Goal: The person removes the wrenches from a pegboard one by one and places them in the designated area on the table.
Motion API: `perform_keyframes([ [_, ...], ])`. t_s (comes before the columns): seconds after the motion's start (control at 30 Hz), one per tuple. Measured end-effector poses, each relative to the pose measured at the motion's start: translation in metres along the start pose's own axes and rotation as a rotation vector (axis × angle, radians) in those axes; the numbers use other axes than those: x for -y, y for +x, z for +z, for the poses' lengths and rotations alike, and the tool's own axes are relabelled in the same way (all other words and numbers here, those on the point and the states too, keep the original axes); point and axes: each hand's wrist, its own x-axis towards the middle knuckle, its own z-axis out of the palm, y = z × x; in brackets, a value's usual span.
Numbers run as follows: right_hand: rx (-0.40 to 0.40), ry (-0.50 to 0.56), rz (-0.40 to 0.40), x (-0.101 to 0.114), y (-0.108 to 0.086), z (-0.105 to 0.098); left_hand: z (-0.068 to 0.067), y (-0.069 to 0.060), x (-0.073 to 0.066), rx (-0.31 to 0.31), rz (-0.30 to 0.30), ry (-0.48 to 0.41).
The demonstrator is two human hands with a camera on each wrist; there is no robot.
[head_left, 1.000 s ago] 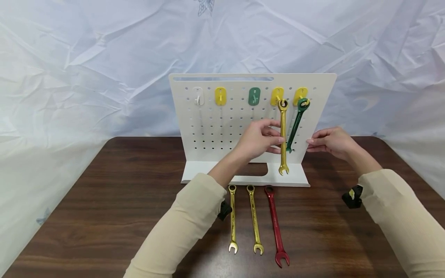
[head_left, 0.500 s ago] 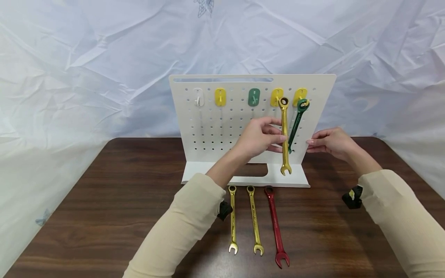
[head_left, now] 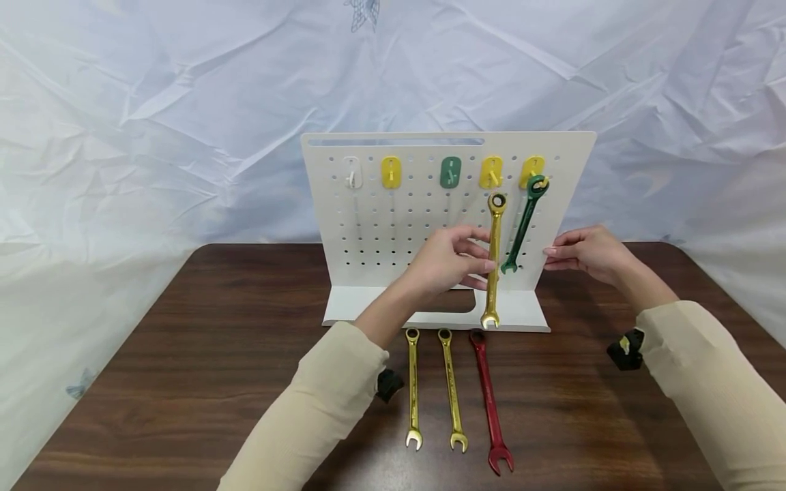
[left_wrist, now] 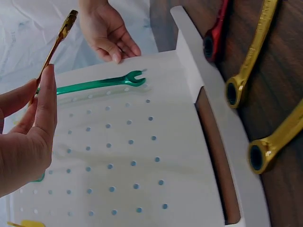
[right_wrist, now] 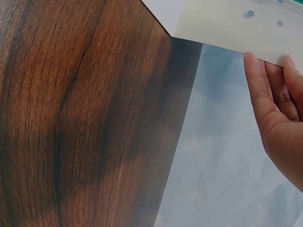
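Wood-grain table (head_left: 202,382), white pegboard (head_left: 368,276): gold wrench (head_left: 495,239) held upright below the fourth hook (head_left: 491,173)

Crumpled pale cloth (head_left: 184,102) hangs behind the table. The pegboard stands near the far edge on its own base. Hooks across its upper part, left to right: white hook (head_left: 353,172), yellow hook (head_left: 391,172), green hook (head_left: 450,173), then the fourth hook and the far-right hook (head_left: 531,167), both yellow.

Left hand (head_left: 451,259): thumb and fingers pinched together on the shaft of the gold wrench, ring end up, forked end down over the pegboard's base. The ring sits just below the fourth hook, apart from it; how far it stands off the board's face is hard to judge from the head view.

Right hand (head_left: 589,252): thumb and fingers drawn together on the pegboard's right edge, gripping it.

Green wrench (head_left: 524,225) hangs by its ring from the far-right hook, lower end slanting left.

On the table before the base lie, left to right, a first loose gold wrench (head_left: 413,389), a second loose gold wrench (head_left: 454,399) and a red wrench (head_left: 488,399), ring ends toward the board.
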Motion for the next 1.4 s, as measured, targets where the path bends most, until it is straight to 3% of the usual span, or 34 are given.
perform_keyframes([
  [0.47, 0.012, 0.029, 0.003, 0.001, -0.002, -0.001, -0.017, -0.008, 0.033, -0.068, -0.119, -0.025],
  [1.03, 0.006, 0.026, 0.005, -0.001, -0.002, -0.001, -0.029, -0.02, 0.062, -0.093, -0.089, -0.074],
  [1.4, 0.006, 0.002, 0.015, 0.001, 0.001, 0.001, -0.037, -0.024, 0.069, -0.099, -0.139, -0.055],
])
